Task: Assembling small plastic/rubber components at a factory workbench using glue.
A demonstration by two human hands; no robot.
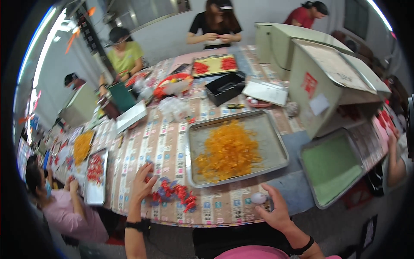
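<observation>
My left hand (143, 183) is at the near edge of the table, its fingers curved and apart, just left of a loose pile of small red and blue-purple pieces (174, 193). A few of these pieces lie about its fingertips, too small to make out. My right hand (276, 209) is open, thumb and fingers spread around a small white egg-shaped thing (258, 198) that sits on the tabletop. Whether the fingers touch it I cannot tell. Beyond both hands a metal tray (273, 146) holds a heap of translucent orange-yellow pieces (230, 149).
A green-bottomed tray (331, 166) lies on the right, below a beige box-like machine (330, 82). Farther back are a black bin (225, 88), a white lid-like panel (265, 92) and a tray of red pieces (214, 64). Another tray (97, 196) stands left. Several people sit around the table.
</observation>
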